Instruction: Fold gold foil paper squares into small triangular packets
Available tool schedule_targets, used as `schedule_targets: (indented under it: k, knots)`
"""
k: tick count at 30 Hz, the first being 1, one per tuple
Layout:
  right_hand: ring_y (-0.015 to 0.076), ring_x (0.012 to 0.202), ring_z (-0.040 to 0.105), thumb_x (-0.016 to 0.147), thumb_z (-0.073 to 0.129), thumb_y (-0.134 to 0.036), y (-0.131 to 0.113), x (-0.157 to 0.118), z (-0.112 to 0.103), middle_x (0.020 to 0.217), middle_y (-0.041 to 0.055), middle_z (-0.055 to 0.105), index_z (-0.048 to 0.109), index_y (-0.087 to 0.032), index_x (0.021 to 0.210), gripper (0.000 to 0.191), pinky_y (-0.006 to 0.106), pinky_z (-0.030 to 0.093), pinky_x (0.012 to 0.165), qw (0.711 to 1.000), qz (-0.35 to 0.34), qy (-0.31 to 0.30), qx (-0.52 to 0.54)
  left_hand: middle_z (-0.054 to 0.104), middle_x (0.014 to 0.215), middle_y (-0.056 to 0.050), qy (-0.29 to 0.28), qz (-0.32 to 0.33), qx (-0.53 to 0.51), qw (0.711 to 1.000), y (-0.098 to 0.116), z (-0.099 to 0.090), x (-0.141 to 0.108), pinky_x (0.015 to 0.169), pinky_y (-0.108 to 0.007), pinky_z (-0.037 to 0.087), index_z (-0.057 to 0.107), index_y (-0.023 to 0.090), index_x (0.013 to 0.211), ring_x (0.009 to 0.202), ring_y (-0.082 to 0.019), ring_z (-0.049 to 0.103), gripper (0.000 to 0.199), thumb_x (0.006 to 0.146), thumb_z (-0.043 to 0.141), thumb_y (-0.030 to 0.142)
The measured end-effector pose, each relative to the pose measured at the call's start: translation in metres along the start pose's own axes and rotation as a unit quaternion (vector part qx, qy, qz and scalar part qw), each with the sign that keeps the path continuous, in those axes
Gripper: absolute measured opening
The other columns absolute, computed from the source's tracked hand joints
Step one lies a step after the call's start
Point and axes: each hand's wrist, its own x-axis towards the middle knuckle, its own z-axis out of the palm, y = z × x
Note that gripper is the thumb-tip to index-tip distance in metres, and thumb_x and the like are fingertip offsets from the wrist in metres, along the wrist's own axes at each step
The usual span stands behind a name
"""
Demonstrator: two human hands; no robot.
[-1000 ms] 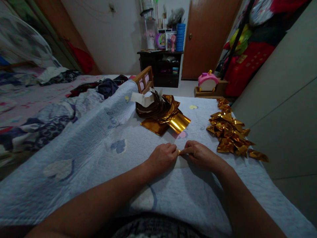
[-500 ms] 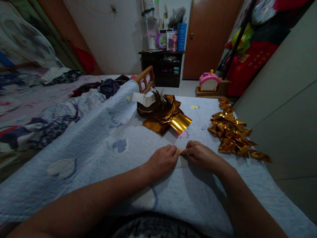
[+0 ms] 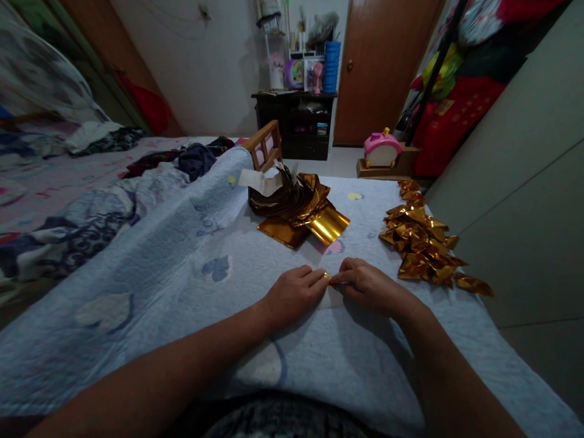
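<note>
Both hands meet over a small piece of gold foil paper (image 3: 327, 277) lying on the light blue quilt (image 3: 246, 304). My left hand (image 3: 296, 293) presses its closed fingers on the left end of the piece. From the right, my right hand (image 3: 367, 285) pinches the other end with thumb and index finger. Most of the paper is hidden under the fingers; a pale part shows below them. Beyond my hands lies a fanned stack of gold and white sheets (image 3: 292, 201). Several folded gold foil pieces (image 3: 420, 243) are heaped to the right.
A wooden rail (image 3: 264, 146) stands behind the sheet stack. Rumpled clothes (image 3: 150, 176) lie on a pink-sheeted bed at the left. Past the quilt's far edge are a pink toy (image 3: 382, 149) and a dark cabinet (image 3: 292, 125). A pale panel (image 3: 524, 213) borders the right side.
The view has shifted slightly, moving the scene a little left. My left fingers have slid slightly along the foil, and a bit more gold shows between my hands.
</note>
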Motion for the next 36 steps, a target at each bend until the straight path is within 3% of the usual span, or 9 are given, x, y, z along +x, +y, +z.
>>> schedule_targets:
  k: [4, 15, 23, 36]
  knots:
    - [0.021, 0.091, 0.058, 0.09, 0.051, -0.006, -0.001, 0.0, -0.001, 0.094, 0.0083, 0.061, 0.077, -0.021, 0.106, 0.034, 0.033, 0.044, 0.085, 1.0, 0.003, -0.005, 0.002, 0.073, 0.106, -0.011, 0.011, 0.015, 0.0, 1.0, 0.001, -0.001, -0.001, 0.071, -0.033, 0.057, 0.065, 0.012, 0.114, 0.084, -0.02, 0.064, 0.022, 0.102, 0.047, 0.015]
    - [0.0217, 0.094, 0.056, 0.085, 0.052, -0.003, -0.012, 0.0, 0.001, 0.098, 0.0084, 0.062, 0.074, -0.021, 0.109, 0.037, 0.032, 0.044, 0.086, 0.999, 0.024, 0.004, -0.033, 0.074, 0.101, -0.01, -0.028, 0.001, 0.015, 1.0, 0.005, -0.004, 0.002, 0.07, -0.034, 0.057, 0.066, 0.011, 0.11, 0.084, -0.022, 0.064, 0.021, 0.102, 0.047, 0.014]
    - [0.021, 0.086, 0.055, 0.091, 0.052, -0.011, -0.022, 0.0, -0.001, 0.093, 0.0094, 0.061, 0.072, -0.017, 0.104, 0.025, 0.033, 0.042, 0.08, 0.996, 0.012, -0.006, -0.09, 0.074, 0.102, -0.01, -0.052, -0.008, 0.013, 0.999, 0.006, -0.007, 0.004, 0.07, -0.033, 0.056, 0.066, 0.011, 0.109, 0.085, -0.022, 0.065, 0.019, 0.102, 0.049, 0.015]
    - [0.025, 0.104, 0.057, 0.085, 0.054, -0.008, -0.025, -0.026, -0.001, 0.112, 0.0128, 0.064, 0.071, -0.017, 0.11, 0.031, 0.038, 0.046, 0.095, 0.999, 0.001, 0.005, -0.049, 0.072, 0.103, -0.011, -0.032, -0.013, 0.001, 0.999, 0.005, -0.005, 0.001, 0.072, -0.033, 0.054, 0.066, 0.013, 0.111, 0.087, -0.021, 0.063, 0.022, 0.102, 0.046, 0.015]
